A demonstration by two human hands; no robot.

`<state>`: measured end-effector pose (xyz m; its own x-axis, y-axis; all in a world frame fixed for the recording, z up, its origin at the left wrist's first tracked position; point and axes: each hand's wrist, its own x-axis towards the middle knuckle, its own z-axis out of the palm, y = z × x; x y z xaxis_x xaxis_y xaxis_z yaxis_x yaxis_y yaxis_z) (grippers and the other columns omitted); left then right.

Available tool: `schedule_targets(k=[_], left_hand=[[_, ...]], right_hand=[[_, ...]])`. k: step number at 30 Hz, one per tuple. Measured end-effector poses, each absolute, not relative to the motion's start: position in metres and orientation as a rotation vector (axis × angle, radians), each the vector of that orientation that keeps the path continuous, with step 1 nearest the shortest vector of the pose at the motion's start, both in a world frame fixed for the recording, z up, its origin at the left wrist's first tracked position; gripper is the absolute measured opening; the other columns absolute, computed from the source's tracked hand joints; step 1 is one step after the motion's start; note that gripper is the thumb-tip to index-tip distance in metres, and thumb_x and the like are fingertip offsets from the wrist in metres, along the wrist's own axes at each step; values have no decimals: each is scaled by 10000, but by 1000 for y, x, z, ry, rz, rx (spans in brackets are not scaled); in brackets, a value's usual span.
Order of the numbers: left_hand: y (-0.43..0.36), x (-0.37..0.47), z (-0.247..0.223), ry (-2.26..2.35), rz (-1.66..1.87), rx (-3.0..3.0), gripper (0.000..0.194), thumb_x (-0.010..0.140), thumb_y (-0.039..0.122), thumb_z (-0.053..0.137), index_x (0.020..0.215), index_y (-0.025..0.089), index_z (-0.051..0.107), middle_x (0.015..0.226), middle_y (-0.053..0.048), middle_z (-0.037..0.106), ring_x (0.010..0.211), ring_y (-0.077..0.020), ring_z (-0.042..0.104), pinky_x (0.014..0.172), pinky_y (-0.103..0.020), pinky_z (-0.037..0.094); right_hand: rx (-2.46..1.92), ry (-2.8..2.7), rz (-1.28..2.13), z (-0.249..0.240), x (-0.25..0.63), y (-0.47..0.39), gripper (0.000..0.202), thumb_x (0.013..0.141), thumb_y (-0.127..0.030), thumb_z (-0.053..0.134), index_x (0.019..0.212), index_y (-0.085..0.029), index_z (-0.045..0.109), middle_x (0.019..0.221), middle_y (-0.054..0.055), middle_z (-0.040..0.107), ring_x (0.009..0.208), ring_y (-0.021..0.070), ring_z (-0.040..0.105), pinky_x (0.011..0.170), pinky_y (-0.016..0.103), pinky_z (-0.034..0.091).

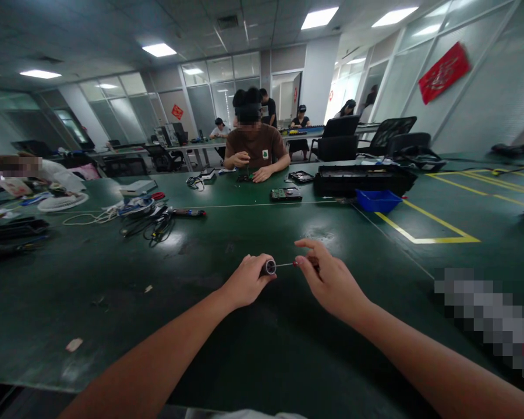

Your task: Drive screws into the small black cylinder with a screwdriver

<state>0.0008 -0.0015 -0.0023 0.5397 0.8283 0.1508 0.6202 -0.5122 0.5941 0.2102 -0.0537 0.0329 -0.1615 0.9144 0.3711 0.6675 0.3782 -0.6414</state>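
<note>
Over the near middle of the green table, my left hand is closed around a short dark cylinder. Its round, pale-rimmed end faces right; what kind of part it is I cannot make out. My right hand holds a small screwdriver by its red handle, mostly hidden behind the thumb and fingers. The index finger reaches out above the handle. From there the thin metal shaft runs left to the cylinder's end. Whether the tip touches a screw is too small to tell.
Cables and a dark-handled tool lie left. Across the green table, a person works near opened hard drives. A blue bin stands before a long black housing. Paper scraps lie nearby.
</note>
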Motion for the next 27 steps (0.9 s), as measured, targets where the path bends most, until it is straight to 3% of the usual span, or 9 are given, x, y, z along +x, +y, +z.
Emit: schedule_targets(k=[3, 8, 14, 18, 22, 27], left_hand=[[-2, 1, -1, 1165, 574, 2315, 108, 923, 260, 604, 1018, 218, 575, 953, -14, 628, 923, -210, 559, 920, -386, 399], [-3, 1, 0, 1155, 555, 2324, 121, 925, 270, 599, 1032, 217, 578, 988, -17, 636, 952, -216, 557, 942, -399, 391], [-3, 0, 2, 1179, 551, 2281, 110, 911, 261, 611, 1006, 213, 583, 959, -22, 628, 928, -219, 562, 842, -356, 417], [-3, -1, 1, 1196, 567, 2264, 110, 909, 275, 611, 997, 214, 584, 949, -21, 621, 934, -221, 560, 814, -346, 419], [-2, -1, -2, 1163, 560, 2287, 112, 912, 271, 602, 1009, 218, 583, 969, -20, 624, 934, -218, 559, 824, -348, 415], [-2, 2, -1, 1173, 557, 2301, 110, 897, 249, 615, 996, 211, 584, 958, -29, 631, 938, -222, 563, 845, -356, 418]], right_hand=[[-1360, -1925, 447, 35, 211, -55, 273, 965, -277, 464, 1226, -202, 491, 804, 15, 660, 700, 186, 628, 633, 313, 456], [-1405, -1960, 461, 38, 213, -54, 248, 1005, -358, 392, 1082, -209, 574, 752, 14, 655, 591, 165, 581, 553, 298, 411], [-1364, -1973, 453, 37, 211, -55, 308, 992, -312, 429, 1275, -203, 481, 774, 14, 645, 623, 176, 601, 575, 305, 437], [-1308, -1997, 449, 39, 210, -57, 268, 967, -258, 455, 1226, -209, 506, 881, 48, 671, 784, 201, 654, 683, 332, 483], [-1380, -2010, 446, 39, 212, -54, 234, 998, -342, 419, 1127, -208, 561, 759, 16, 656, 645, 180, 618, 591, 311, 438], [-1394, -1973, 471, 36, 213, -52, 275, 1005, -366, 408, 1186, -206, 541, 714, -2, 642, 574, 169, 585, 540, 298, 407]])
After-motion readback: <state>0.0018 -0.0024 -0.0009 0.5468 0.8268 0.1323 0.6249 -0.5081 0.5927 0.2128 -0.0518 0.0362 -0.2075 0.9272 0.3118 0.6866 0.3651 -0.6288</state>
